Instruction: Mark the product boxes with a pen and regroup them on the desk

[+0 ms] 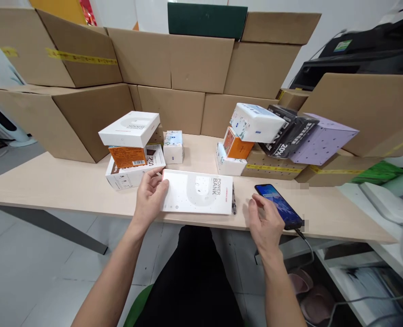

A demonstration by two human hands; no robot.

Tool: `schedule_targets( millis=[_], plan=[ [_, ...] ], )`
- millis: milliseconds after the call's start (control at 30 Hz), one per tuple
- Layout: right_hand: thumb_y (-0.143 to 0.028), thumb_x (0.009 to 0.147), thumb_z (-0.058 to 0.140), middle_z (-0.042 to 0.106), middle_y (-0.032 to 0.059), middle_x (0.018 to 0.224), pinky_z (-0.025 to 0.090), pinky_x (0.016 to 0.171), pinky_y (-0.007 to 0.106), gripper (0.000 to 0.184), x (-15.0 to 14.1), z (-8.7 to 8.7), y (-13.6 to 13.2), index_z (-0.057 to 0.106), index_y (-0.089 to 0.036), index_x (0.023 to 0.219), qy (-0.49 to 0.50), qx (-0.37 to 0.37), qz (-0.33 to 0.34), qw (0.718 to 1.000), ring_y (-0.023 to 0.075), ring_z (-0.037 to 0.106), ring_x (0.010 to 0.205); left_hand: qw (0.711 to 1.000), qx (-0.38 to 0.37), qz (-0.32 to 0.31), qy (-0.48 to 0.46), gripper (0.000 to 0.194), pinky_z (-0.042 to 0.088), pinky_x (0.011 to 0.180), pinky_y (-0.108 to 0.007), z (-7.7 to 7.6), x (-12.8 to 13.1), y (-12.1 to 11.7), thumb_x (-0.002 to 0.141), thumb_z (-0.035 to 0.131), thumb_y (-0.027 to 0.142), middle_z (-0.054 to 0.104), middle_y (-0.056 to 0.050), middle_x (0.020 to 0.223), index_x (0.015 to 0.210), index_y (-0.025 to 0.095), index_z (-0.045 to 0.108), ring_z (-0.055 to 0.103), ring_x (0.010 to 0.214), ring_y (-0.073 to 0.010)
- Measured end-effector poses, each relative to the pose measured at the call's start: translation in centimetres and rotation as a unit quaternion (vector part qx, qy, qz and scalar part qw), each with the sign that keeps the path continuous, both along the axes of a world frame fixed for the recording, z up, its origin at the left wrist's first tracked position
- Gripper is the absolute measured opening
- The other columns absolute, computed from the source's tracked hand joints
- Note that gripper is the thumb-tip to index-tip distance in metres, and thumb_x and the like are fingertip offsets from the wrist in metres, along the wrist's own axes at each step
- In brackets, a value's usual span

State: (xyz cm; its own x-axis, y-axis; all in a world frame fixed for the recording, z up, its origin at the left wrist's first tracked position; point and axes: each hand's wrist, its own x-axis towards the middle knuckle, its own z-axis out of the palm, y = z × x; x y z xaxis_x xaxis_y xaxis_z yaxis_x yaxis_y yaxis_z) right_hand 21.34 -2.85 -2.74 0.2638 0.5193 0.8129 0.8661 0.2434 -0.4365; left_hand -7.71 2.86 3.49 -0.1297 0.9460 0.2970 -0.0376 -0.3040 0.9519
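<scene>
My left hand (151, 195) grips the left end of a flat white power bank box (181, 193), thumb on top and fingers round the edge. The box lies near the table's front edge, its printed face up. A thin dark object (234, 202), perhaps a pen, shows just past its right end; most of it is hidden. My right hand (266, 220) is beside a smartphone (283, 206), fingers loosely curled, a gap between thumb and fingers, and nothing seen in them. The phone's screen is lit and a cable is plugged into its near end.
On the left, another white power bank box (129, 129) tops an orange box (128, 156) and a white box (136, 172). A tissue pack (173, 147) stands beside them. Stacked packs and a purple box (324, 138) are at right. Cardboard boxes (201, 63) wall the back.
</scene>
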Motion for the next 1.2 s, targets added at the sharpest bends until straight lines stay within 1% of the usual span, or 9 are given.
schedule_targets(
  millis=[133, 333, 433, 533, 633, 800, 933, 1067, 1200],
  plan=[
    [-0.028, 0.098, 0.048, 0.074, 0.0116, 0.103, 0.050, 0.093, 0.043, 0.025, -0.6, 1.0, 1.2, 0.069, -0.016, 0.107, -0.037, -0.028, 0.042, 0.998, 0.0243, 0.065, 0.099, 1.000, -0.014, -0.004, -0.013, 0.042, 0.052, 0.068, -0.028, -0.7, 0.8, 1.2, 0.082, 0.067, 0.041, 0.069, -0.004, 0.087, 0.116, 0.020, 0.056, 0.066, 0.076, -0.0173],
    [-0.037, 0.097, 0.047, 0.069, 0.0148, 0.112, 0.046, 0.095, 0.047, 0.037, -0.4, 0.7, 2.1, 0.065, -0.015, 0.121, -0.055, -0.179, 0.072, 0.980, 0.0286, 0.058, 0.109, 0.999, -0.035, -0.005, -0.030, 0.041, 0.052, 0.067, -0.028, -2.7, 0.9, 1.7, 0.084, 0.066, 0.044, 0.070, -0.004, 0.090, 0.117, 0.021, 0.055, 0.065, 0.078, -0.0168],
    [-0.038, 0.097, 0.047, 0.068, 0.0152, 0.113, 0.044, 0.095, 0.048, 0.042, -0.2, 0.8, 2.3, 0.062, -0.015, 0.128, -0.064, -0.234, 0.081, 0.967, 0.0296, 0.057, 0.109, 0.999, -0.036, 0.000, -0.024, 0.039, 0.052, 0.069, -0.028, -2.8, 0.9, 1.6, 0.085, 0.065, 0.043, 0.069, -0.005, 0.092, 0.115, 0.020, 0.055, 0.065, 0.079, -0.0166],
    [-0.035, 0.094, 0.049, 0.068, 0.0144, 0.112, 0.045, 0.094, 0.048, 0.043, 0.0, 1.0, 2.9, 0.059, -0.017, 0.131, -0.067, -0.259, 0.103, 0.958, 0.0292, 0.058, 0.107, 0.999, -0.036, 0.006, -0.014, 0.038, 0.052, 0.069, -0.030, -2.6, 1.1, 1.6, 0.086, 0.064, 0.043, 0.069, -0.005, 0.091, 0.115, 0.020, 0.054, 0.065, 0.078, -0.0170],
    [-0.028, 0.090, 0.049, 0.068, 0.0131, 0.110, 0.047, 0.092, 0.046, 0.044, 0.2, 1.0, 3.7, 0.059, -0.018, 0.132, -0.055, -0.258, 0.110, 0.958, 0.0278, 0.059, 0.102, 0.999, -0.034, 0.007, -0.004, 0.038, 0.052, 0.070, -0.031, -2.6, 1.2, 1.6, 0.086, 0.063, 0.043, 0.069, -0.005, 0.092, 0.115, 0.020, 0.054, 0.066, 0.080, -0.0178],
    [-0.016, 0.084, 0.045, 0.067, 0.0138, 0.106, 0.049, 0.090, 0.047, 0.051, 0.5, 0.3, 4.2, 0.059, -0.016, 0.133, -0.046, -0.236, 0.037, 0.970, 0.0279, 0.059, 0.098, 0.999, -0.041, -0.008, -0.023, 0.040, 0.053, 0.075, -0.031, -2.9, 0.9, 1.7, 0.084, 0.063, 0.039, 0.070, -0.008, 0.101, 0.118, 0.020, 0.054, 0.067, 0.088, -0.0191],
    [-0.015, 0.082, 0.045, 0.066, 0.0147, 0.102, 0.050, 0.084, 0.047, 0.054, 0.1, 0.3, 4.0, 0.058, -0.016, 0.135, -0.043, -0.208, -0.004, 0.977, 0.0284, 0.059, 0.093, 0.997, -0.014, -0.050, -0.049, 0.062, 0.054, 0.089, -0.034, -3.3, 0.2, 1.8, 0.075, 0.071, 0.029, 0.066, -0.011, 0.119, 0.133, 0.020, 0.051, 0.065, 0.109, -0.0227],
    [-0.017, 0.080, 0.046, 0.065, 0.0145, 0.101, 0.051, 0.080, 0.043, 0.052, 0.2, 0.5, 3.6, 0.062, -0.013, 0.129, 0.040, -0.140, -0.025, 0.989, 0.0255, 0.061, 0.088, 0.993, 0.074, -0.080, -0.045, 0.080, 0.051, 0.099, -0.034, -3.6, -0.3, 1.6, 0.070, 0.079, 0.029, 0.062, -0.011, 0.129, 0.143, 0.024, 0.047, 0.060, 0.120, -0.0239],
    [-0.022, 0.076, 0.051, 0.065, 0.0110, 0.103, 0.051, 0.069, 0.036, 0.054, 0.7, 0.4, 3.3, 0.061, -0.015, 0.128, 0.166, -0.134, -0.004, 0.977, 0.0170, 0.058, 0.072, 0.991, 0.091, -0.091, -0.020, 0.072, 0.052, 0.097, -0.038, -3.7, -0.4, 1.1, 0.070, 0.081, 0.032, 0.063, -0.012, 0.129, 0.137, 0.025, 0.056, 0.061, 0.117, -0.0261]
  ],
)
